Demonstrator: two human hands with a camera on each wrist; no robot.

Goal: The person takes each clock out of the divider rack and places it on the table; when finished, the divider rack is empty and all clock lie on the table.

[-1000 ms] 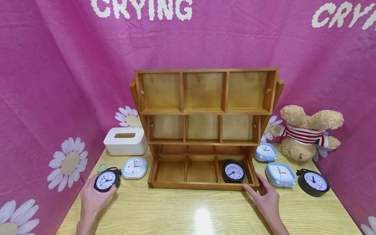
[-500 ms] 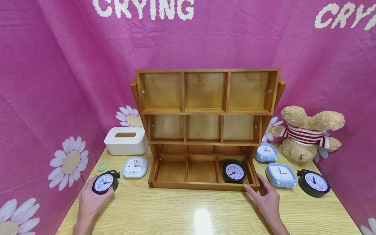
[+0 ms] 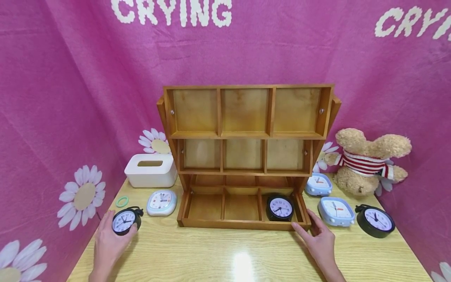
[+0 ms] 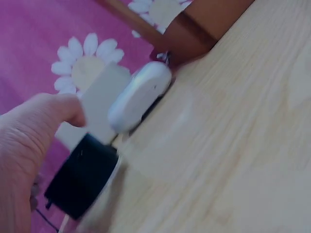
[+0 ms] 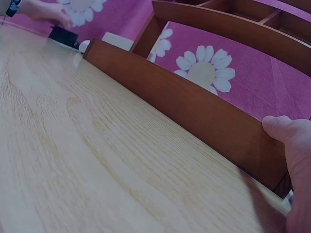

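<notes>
At the left of the table, my left hand (image 3: pixel 110 239) holds a round black alarm clock (image 3: pixel 124 221) with a white face, its thumb near the right edge. In the left wrist view that clock (image 4: pixel 82 177) shows its dark side, and the fingers behind it are mostly hidden. A three-tier wooden shelf (image 3: pixel 243 225) stands in the middle. My right hand (image 3: pixel 318 241) grips its front right corner, thumb on the front rail and fingers along the side. Another black alarm clock (image 3: pixel 280 207) sits in the bottom tier's right compartment.
Left of the shelf are a white-blue clock (image 3: pixel 161 202), a white tissue box (image 3: pixel 151 174) and a green ring (image 3: pixel 122 201). To the right stand a blue clock (image 3: pixel 336 211), a smaller-looking blue clock (image 3: pixel 318 184), a black alarm clock (image 3: pixel 375 221) and a plush toy (image 3: pixel 363 164).
My left hand and the black alarm clock have shifted slightly left and nearer to me, away from the green ring. The right hand stays at the shelf corner.
</notes>
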